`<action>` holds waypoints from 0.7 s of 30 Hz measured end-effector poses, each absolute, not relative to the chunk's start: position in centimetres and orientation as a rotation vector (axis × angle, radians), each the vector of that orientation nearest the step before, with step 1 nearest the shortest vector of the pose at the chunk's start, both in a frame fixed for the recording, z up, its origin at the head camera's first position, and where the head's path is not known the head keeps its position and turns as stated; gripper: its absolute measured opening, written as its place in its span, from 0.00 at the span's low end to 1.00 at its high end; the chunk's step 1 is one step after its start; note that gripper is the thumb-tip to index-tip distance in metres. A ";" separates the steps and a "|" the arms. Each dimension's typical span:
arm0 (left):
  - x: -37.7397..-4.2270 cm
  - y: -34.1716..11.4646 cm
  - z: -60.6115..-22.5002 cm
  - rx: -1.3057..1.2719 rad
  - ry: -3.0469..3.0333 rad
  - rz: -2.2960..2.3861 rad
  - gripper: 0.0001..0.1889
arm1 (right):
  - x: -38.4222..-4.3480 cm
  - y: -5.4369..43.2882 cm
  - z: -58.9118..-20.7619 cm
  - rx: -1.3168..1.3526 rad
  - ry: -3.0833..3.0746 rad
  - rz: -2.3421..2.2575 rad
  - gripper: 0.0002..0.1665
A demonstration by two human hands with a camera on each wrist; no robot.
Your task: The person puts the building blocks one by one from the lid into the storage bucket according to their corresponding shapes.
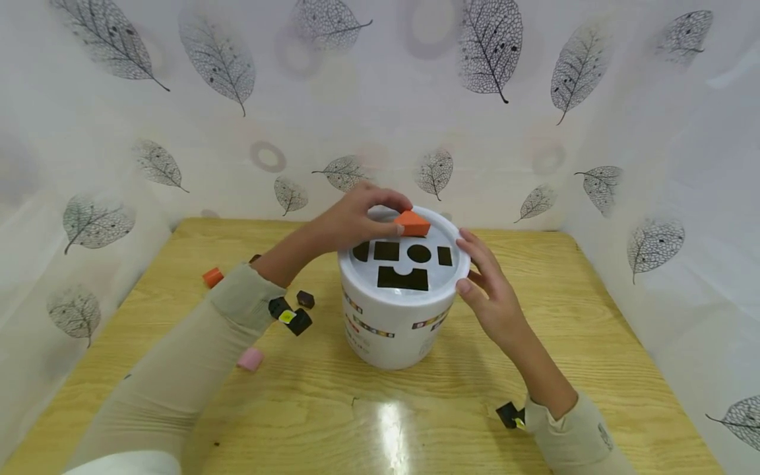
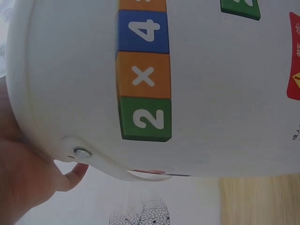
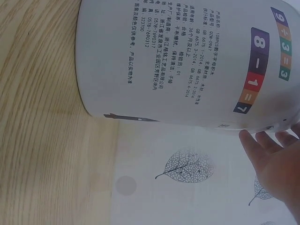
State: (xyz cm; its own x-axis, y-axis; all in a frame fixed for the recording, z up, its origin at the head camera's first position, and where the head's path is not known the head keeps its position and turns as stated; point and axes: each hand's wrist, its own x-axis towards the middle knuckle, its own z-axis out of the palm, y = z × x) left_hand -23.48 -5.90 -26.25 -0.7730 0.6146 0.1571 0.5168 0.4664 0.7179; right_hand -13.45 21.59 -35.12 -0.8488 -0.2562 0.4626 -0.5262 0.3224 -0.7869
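Observation:
A white bucket point(image 1: 388, 346) stands upright on the wooden table, its recessed lid point(image 1: 442, 277) cut with dark shaped holes. Above the far part of the lid, my left hand point(image 1: 359, 214) pinches an orange triangular block point(image 1: 413, 225) between thumb and fingers. The hole under the block is mostly hidden. On the bucket's right side, my right hand point(image 1: 495, 300) touches the rim with fingers and thumb spread. The right wrist view shows those fingers point(image 3: 255, 147) laid against the bucket's side near its top. In the left wrist view, the block is out of sight.
Left of the bucket lie a dark block point(image 1: 305, 299), a pink block point(image 1: 251, 359) and an orange block point(image 1: 212, 277). The left forearm partly covers that area. A leaf-printed sheet point(image 1: 380, 119) rises behind and beside the table point(image 1: 332, 422).

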 end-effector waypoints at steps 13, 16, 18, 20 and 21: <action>-24.0 -6.2 -26.8 1.035 2.531 1.164 0.21 | -13.4 21.6 -35.0 0.710 -2.339 1.532 0.32; -24.2 -6.2 -26.9 1.072 2.509 1.166 0.21 | -13.4 21.6 -35.1 0.709 -2.343 1.529 0.32; -24.2 -6.2 -26.9 1.072 2.509 1.161 0.21 | -13.4 21.7 -35.1 0.705 -2.346 1.528 0.32; -24.2 -6.2 -27.0 1.057 2.504 1.174 0.21 | -13.4 21.7 -35.2 0.696 -2.348 1.534 0.32; -24.2 -6.2 -27.0 1.042 2.504 1.180 0.21 | -13.4 21.7 -35.2 0.690 -2.351 1.537 0.32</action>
